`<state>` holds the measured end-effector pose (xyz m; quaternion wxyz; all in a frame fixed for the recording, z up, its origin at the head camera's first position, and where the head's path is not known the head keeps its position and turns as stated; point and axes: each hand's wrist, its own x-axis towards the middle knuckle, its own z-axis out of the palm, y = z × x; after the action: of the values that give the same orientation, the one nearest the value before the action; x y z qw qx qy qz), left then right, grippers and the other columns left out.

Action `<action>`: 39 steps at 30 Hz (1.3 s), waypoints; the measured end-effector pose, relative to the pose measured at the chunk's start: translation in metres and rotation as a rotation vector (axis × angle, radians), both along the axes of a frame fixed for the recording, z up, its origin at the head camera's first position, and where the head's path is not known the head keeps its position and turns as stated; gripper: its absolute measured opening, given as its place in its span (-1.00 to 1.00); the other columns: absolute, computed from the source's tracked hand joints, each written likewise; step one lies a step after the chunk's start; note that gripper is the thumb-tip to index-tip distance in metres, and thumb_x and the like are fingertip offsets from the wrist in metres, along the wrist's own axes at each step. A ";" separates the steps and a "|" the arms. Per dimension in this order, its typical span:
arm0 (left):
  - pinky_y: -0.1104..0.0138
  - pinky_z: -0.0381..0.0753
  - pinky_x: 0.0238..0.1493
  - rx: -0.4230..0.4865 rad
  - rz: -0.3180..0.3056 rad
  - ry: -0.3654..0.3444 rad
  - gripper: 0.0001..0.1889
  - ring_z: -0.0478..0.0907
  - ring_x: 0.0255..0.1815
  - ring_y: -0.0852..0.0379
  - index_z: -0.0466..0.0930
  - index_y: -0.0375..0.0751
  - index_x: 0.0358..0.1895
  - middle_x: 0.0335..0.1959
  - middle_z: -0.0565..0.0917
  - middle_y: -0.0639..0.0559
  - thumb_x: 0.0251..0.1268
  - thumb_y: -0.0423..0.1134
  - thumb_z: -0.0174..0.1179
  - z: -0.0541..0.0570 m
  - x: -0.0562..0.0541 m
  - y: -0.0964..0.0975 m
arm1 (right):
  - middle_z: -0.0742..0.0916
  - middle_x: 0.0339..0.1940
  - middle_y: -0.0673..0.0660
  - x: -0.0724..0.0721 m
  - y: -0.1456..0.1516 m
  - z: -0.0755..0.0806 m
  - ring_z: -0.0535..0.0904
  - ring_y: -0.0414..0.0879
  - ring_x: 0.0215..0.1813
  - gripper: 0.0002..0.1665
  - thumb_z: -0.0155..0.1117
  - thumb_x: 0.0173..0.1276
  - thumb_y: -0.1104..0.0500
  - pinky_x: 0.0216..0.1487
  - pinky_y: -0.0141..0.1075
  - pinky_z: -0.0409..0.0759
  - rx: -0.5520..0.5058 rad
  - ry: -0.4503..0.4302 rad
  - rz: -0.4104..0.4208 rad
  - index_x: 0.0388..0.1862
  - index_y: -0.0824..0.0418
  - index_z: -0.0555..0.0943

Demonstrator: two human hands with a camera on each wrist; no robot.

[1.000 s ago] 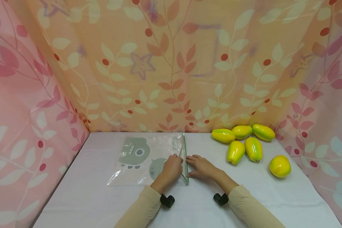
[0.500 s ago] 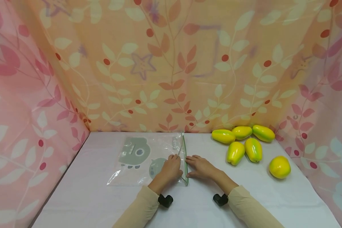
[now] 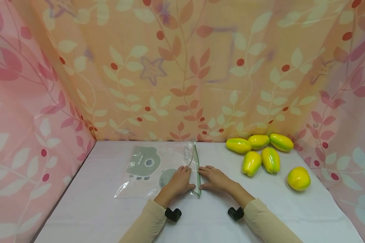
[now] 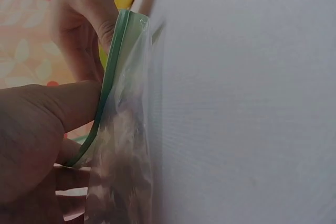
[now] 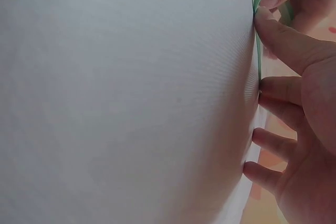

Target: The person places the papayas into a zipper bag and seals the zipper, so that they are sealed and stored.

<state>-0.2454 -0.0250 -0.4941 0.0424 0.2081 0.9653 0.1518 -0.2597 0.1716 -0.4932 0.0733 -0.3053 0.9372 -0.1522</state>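
Over the last second we see the left hand (image 3: pixel 178 180) ease a little farther left, its thumb swinging out toward the green zip strip (image 3: pixel 198 168). The right hand (image 3: pixel 215 179) has stayed where it was. As a result the upper lip of the clear cartoon-print zip bag (image 3: pixel 153 170) is drawn back somewhat more from the lower one; for the work in hand, we judge that the mouth now stands parted a bit wider.

The bag lies flat on the white-covered table (image 3: pixel 207 224), left of centre, with its mouth facing right, between our two hands. We have the left hand over the mouth end: its thumb stands well apart from the other fingers, its tip touching the strip, and the strip runs on toward the fingers. We cannot tell whether the lip is pinched there or merely pushed back. Our right hand has its fingers straight and spread, grasping nothing, with the thumb and some fingertips resting along the strip from the outer side; we take this as steadying that edge.

Five mango-like fruits (image 3: pixel 251 163) sit grouped to the far right, unmoved, and a lone fruit (image 3: pixel 299 178) rests nearer us, apart from the group.
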 end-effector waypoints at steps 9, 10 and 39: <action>0.02 0.37 0.34 0.090 0.025 -0.030 -0.06 0.29 0.43 -0.16 0.15 -0.46 0.43 0.39 0.36 -0.30 0.09 -0.02 0.40 -0.005 -0.001 -0.002 | 0.49 0.41 0.21 0.001 0.002 0.000 0.34 0.30 0.41 -0.18 0.40 0.20 -0.11 0.33 0.22 0.34 0.002 0.023 0.019 0.34 0.29 0.45; 0.02 0.37 0.34 0.101 0.029 -0.033 -0.06 0.29 0.43 -0.16 0.15 -0.47 0.43 0.39 0.36 -0.30 0.08 -0.02 0.41 -0.006 -0.001 -0.003 | 0.49 0.41 0.21 0.001 0.002 0.000 0.34 0.30 0.41 -0.18 0.39 0.21 -0.12 0.33 0.22 0.34 0.007 0.029 0.024 0.34 0.29 0.45; 0.12 0.38 0.37 0.143 0.042 -0.036 -0.09 0.38 0.35 -0.12 0.28 -0.41 0.35 0.30 0.45 -0.26 -0.03 -0.01 0.49 -0.005 -0.002 -0.008 | 0.64 0.15 0.24 -0.009 0.079 0.067 0.53 0.17 0.21 -0.45 0.35 0.28 0.01 0.24 0.10 0.49 0.034 -0.004 -0.141 0.19 0.24 0.57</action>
<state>-0.2469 -0.0327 -0.4987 0.0418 0.1876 0.9553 0.2248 -0.2684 0.2504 -0.4264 0.0696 -0.2369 0.9586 -0.1418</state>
